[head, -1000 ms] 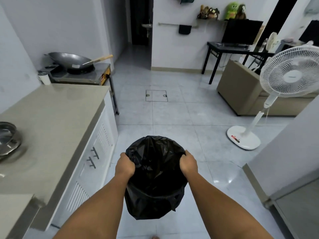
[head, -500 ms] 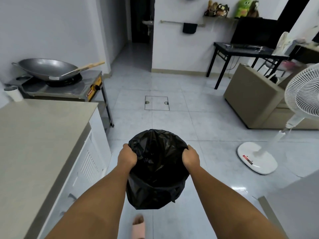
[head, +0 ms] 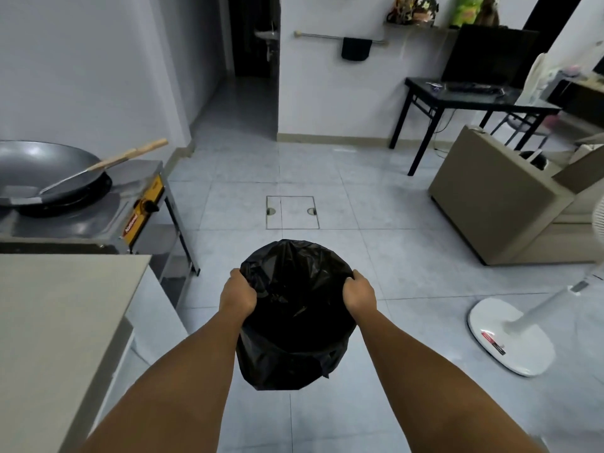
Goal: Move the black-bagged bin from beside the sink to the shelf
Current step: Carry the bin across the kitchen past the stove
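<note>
- Two hands carry the bin, clear of the floor, out in front of the person and over the tiles in mid-room.
- Left hand clenched on the rim at the bin's left side, fingers curled over the black bag into the opening.
- Right hand clenched the same way on the right rim. Grips sit opposite each other, so the load looks balanced.
- Bin hangs close to upright, mouth open upward; contents too dark to tell.
- Judgement: step in hand is the carry. Keep both grips level, rim flat, bag pinned under the fingers so the liner does not slide off the rim.
- Slack bag at the bottom hangs loose; hold high enough that it does not drag.
- Bench corner lies near the left forearm; behind it the stove with a wok, its wooden handle jutting toward the open side. Steer right of these.
- Fan base sits on the floor to the right, its pole leaning out of view; sofa beyond it.
- Open tile runs straight ahead, past the floor hatch, toward the far wall and dark doorway.
- Only shelf in view is the small wall shelf with toys; whether that is the target I cannot tell.
</note>
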